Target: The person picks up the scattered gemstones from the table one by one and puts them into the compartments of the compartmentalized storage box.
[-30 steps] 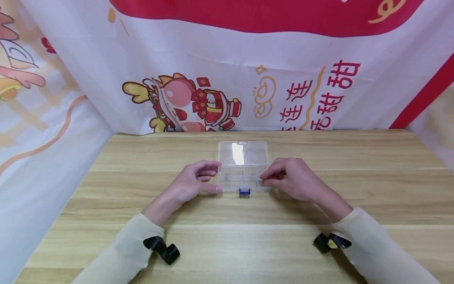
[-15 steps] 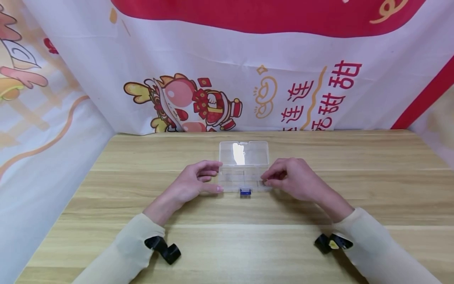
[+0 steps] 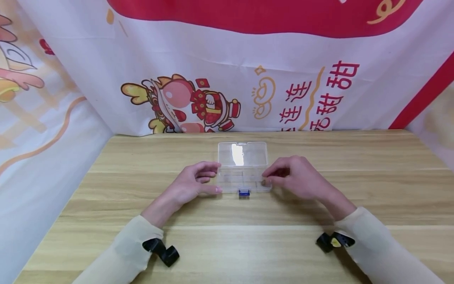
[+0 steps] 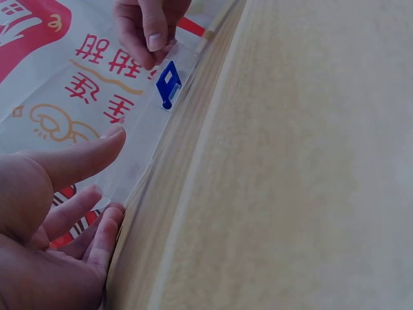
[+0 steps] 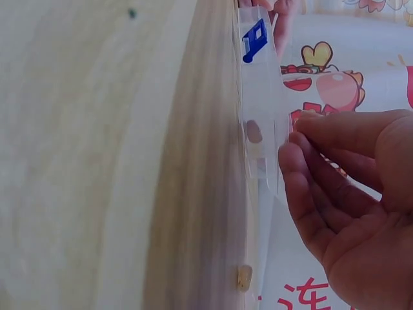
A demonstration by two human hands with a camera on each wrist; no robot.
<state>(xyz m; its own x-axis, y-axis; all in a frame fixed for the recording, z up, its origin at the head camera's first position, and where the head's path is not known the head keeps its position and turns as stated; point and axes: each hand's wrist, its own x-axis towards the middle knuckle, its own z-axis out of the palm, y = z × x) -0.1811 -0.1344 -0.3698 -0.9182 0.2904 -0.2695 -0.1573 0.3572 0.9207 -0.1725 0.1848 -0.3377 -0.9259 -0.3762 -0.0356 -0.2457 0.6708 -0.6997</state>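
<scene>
A clear plastic compartment box [image 3: 230, 183] lies on the wooden table with its lid [image 3: 253, 154] folded back and a blue latch [image 3: 244, 193] at its front. My left hand [image 3: 191, 181] steadies the box's left end, thumb at the front corner and forefinger at the back. At the right end hovers my right hand [image 3: 298, 177], thumb and forefinger over the front right compartment. A small brown oval piece [image 5: 254, 131] shows through the box wall just below those fingertips; the right wrist view shows a gap between fingers and piece. What it is cannot be told.
The wooden table [image 3: 234, 244] extends around the box on every side. A printed cloth [image 3: 220, 51] hangs along the table's back edge, and another cloth [image 3: 53, 157] hangs at the left. Each sleeve carries a black wrist mount [image 3: 161, 250].
My right fingertips have parted from the small brown piece, which now sits in the front right compartment. The right hand has shifted slightly to the right. My left hand holds its place.
</scene>
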